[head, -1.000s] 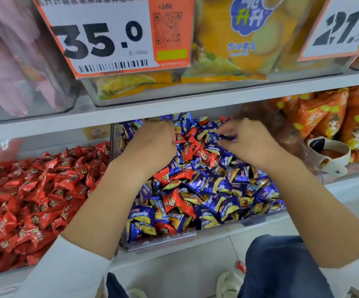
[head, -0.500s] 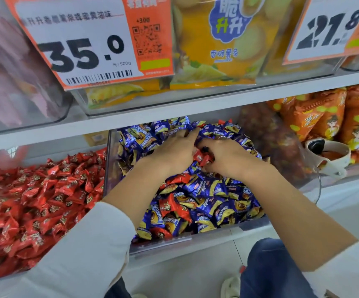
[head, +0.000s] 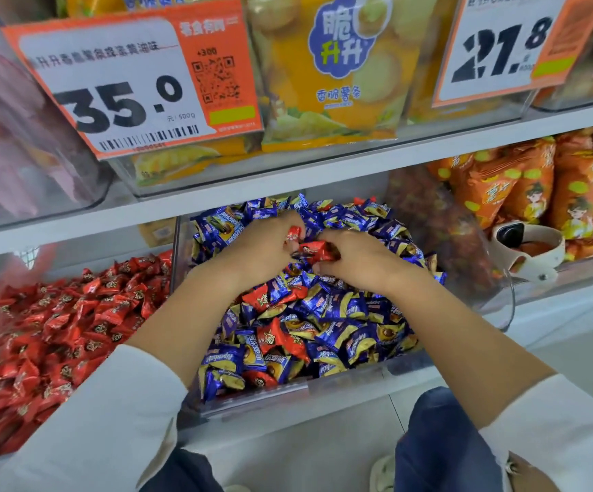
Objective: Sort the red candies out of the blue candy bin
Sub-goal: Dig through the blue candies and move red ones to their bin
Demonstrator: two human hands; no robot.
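We work with both hands at the back of the blue bin (head: 344, 387), a clear plastic tray heaped with glossy blue-and-gold foil candies. The left hand (head: 259, 248) has its fingers curled round one red candy (head: 293, 233); the right hand (head: 357, 255) pinches a second red candy (head: 314, 249) between thumb and fingers. We judge it best to grip each wrapper by its crimped end, lift clear so no blue pieces cling, then carry both to the red bin (head: 57, 335) just to the left. More reds (head: 273, 337) lie among the blue nearer the front. The wrappers look slick and crinkled, pillow-shaped, likely to slide when disturbed.
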